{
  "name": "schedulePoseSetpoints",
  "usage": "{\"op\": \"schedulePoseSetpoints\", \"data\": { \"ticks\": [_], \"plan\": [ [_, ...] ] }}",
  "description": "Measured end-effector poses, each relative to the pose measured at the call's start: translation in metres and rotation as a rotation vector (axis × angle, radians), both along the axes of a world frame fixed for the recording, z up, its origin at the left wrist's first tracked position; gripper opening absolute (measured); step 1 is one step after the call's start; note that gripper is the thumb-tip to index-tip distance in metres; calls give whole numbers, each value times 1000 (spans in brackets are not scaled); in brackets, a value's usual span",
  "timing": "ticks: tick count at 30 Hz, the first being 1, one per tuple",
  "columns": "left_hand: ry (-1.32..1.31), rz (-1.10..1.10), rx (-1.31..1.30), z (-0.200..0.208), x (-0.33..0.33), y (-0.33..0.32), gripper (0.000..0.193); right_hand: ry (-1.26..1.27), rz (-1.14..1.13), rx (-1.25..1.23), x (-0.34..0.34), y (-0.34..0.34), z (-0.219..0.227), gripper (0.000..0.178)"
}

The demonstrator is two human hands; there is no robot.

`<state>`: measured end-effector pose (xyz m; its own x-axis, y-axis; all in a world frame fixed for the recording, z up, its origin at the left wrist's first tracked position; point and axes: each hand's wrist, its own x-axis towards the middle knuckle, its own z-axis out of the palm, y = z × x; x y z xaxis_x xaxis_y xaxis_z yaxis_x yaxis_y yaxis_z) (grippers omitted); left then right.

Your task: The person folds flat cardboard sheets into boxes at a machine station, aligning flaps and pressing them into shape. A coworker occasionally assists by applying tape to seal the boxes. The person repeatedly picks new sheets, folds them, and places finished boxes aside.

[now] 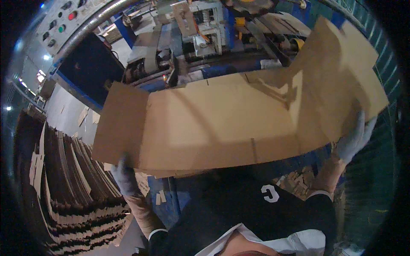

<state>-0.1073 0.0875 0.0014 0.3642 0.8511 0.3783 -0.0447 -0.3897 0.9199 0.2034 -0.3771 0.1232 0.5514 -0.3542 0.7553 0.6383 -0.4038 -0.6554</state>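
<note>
A large brown cardboard sheet (218,119), creased and slotted like an unfolded box, spans the space in front of me. Its left panel (121,123) bends at a crease, and its right part is folded upward. Gloved in grey, my left hand (124,173) grips the lower edge of the left panel, thumb on the near face and the other fingers hidden behind. On the far side, my right hand (356,136), also gloved, is closed on the lower right edge of the sheet. The sheet's far edge lies in front of the machine rollers.
Beyond the sheet stands a machine (205,30) with rollers, belts and blue frame parts. A control panel (64,23) with red and green buttons is at the upper left. Stacked cardboard sheets (77,179) fill the lower left. Cardboard scraps (297,183) lie below the sheet; a green corrugated wall (369,192) is at right.
</note>
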Motion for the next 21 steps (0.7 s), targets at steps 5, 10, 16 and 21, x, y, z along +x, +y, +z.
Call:
{"op": "schedulePoseSetpoints", "data": {
  "ticks": [5,10,16,21],
  "plan": [
    [131,-133,0,-12,42,-97,32,-95,758,-991,-45,53,-40,34],
    [554,-518,862,-17,100,-122,49,-181,929,-1297,-32,87,-125,42],
    [876,-718,1002,-10,118,-133,47,-115,874,-1283,-28,73,-142,43],
    [902,-773,1099,-13,119,-124,66,-239,777,-1413,-7,55,-135,35]
  ]
}}
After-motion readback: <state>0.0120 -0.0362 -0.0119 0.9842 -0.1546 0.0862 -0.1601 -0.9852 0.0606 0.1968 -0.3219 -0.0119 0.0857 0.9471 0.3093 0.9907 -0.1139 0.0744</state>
